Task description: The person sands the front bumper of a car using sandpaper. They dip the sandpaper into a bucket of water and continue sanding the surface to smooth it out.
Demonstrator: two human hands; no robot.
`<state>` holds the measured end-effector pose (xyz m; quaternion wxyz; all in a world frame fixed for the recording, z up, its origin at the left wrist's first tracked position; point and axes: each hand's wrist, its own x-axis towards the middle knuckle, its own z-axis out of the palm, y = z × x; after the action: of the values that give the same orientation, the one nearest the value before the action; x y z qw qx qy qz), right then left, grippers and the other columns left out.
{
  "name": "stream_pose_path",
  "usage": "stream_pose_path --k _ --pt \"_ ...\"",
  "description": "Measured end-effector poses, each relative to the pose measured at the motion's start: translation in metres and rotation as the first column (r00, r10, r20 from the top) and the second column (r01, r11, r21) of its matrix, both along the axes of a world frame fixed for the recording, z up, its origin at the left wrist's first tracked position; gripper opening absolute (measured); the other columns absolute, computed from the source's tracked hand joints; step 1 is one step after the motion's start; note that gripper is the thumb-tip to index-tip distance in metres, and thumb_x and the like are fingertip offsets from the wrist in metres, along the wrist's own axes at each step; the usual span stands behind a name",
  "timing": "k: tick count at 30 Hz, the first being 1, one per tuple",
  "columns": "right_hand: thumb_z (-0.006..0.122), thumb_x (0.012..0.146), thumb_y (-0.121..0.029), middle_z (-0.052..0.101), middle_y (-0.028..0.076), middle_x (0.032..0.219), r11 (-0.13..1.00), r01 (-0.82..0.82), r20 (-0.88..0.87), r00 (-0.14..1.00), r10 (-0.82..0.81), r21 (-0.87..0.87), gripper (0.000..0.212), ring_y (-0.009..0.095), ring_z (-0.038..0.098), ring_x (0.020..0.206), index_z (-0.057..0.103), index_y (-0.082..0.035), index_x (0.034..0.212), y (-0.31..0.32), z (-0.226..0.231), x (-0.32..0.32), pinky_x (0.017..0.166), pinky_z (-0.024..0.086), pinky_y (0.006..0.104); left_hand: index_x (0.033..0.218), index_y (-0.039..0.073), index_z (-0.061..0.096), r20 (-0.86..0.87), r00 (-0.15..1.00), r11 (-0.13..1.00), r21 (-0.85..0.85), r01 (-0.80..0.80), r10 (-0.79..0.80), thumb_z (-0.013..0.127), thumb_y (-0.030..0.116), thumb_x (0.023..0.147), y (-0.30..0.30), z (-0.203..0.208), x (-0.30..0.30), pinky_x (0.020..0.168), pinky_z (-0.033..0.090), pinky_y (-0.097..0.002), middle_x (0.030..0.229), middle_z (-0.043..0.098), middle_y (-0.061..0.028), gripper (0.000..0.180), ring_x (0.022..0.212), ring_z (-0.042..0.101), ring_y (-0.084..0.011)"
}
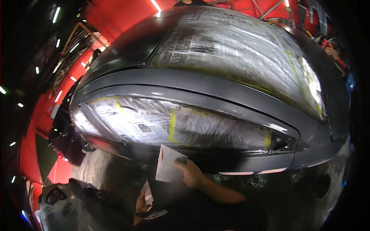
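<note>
My right hand grips a flat, pale grey sheet of paper by its right edge, thumb on top. The sheet stands upright just in front of the car's lower window edge; whether it touches the car I cannot tell. Lower and to the left, my left hand pinches a smaller, pointed piece of pale paper. Ahead is a dark grey car with a dull finish. Newspaper covers its side windows, held by yellow tape. More newspaper sheeting lies over the windscreen.
A bare concrete floor shows beneath the car. At the lower left stands a dark, dusty shape, perhaps another vehicle. Red walls with bright strip lights surround the space. Assorted items are piled at the far right.
</note>
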<state>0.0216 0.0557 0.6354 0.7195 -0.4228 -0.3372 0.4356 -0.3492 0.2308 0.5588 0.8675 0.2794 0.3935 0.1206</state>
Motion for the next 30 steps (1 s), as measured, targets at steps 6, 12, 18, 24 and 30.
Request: stream_pose_path --k 6,12,18,24,30 --pt "0.056 0.073 0.009 0.058 0.023 0.121 1.000 0.014 0.032 0.999 -0.014 -0.015 0.056 0.040 0.056 0.113 0.060 -0.007 0.126 -0.024 -0.027 0.010 0.096 0.046 0.0434 0.123 0.009 0.058 -0.126 0.979 0.987 -0.006 -0.162 0.160 0.053 0.042 0.101 -0.049 0.015 -0.005 0.048 0.059 -0.0312 0.096 0.071 -0.0054 0.040 0.074 0.072 -0.0191" --pt "0.058 0.079 0.005 0.064 0.016 0.111 0.977 0.199 0.549 0.809 -0.208 0.077 0.037 0.031 0.062 0.103 0.063 -0.001 0.115 -0.038 -0.071 0.018 0.090 0.049 0.0384 0.124 0.007 0.057 -0.137 0.967 0.976 -0.005 -0.216 0.213 0.055 0.034 0.101 -0.075 0.049 0.026 0.049 0.060 -0.0320 0.100 0.071 -0.0066 0.036 0.078 0.072 -0.0203" --pt "0.064 0.091 -0.010 0.066 0.000 0.080 0.987 -0.146 -0.337 0.934 0.117 -0.061 0.012 0.009 0.059 0.075 0.067 0.001 0.085 -0.067 -0.053 0.049 0.071 0.046 0.0275 0.125 0.005 0.057 -0.272 0.924 0.963 0.057 -0.263 0.269 0.057 0.034 0.100 -0.067 0.048 0.032 0.047 0.060 -0.0330 0.099 0.071 -0.0082 0.038 0.075 0.072 -0.0215" --pt "0.063 0.090 -0.007 0.066 -0.001 0.082 0.979 -0.006 -0.257 0.965 -0.048 -0.204 0.010 0.009 0.059 0.080 0.069 0.001 0.091 -0.104 -0.015 0.067 0.073 0.047 0.0281 0.125 0.006 0.058 -0.256 0.958 0.991 -0.012 -0.134 0.127 0.051 0.044 0.101 -0.034 0.027 0.052 0.049 0.061 -0.0367 0.096 0.072 -0.0097 0.045 0.074 0.073 -0.0258" --pt "0.065 0.091 -0.007 0.065 0.001 0.100 0.895 0.446 -0.112 0.889 -0.443 0.006 0.027 0.010 0.057 0.092 0.063 0.001 0.116 -0.137 0.114 0.081 0.082 0.045 0.0260 0.126 0.004 0.057 -0.002 0.995 0.994 0.050 -0.101 0.101 0.056 0.039 0.100 -0.036 0.033 0.104 0.053 0.062 -0.0343 0.100 0.073 -0.0105 0.044 0.075 0.074 -0.0244"
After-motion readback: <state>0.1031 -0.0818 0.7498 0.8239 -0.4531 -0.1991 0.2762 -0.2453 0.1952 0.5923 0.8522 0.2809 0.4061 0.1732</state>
